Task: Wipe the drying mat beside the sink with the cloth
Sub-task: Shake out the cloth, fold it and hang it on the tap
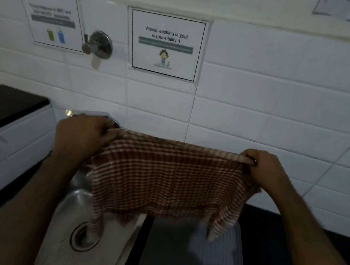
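Head view showed my left hand (81, 135) and right hand (265, 168) each pinching a top corner of the checked cloth (168, 177), stretched above the sink (69, 202), the drying mat (189, 262) just right of it; I judged lowering it flat best.

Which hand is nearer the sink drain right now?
Left. The left hand grips the cloth corner above the sink, up and slightly left of the drain. The right hand grips the other corner, far right, above the drying mat.
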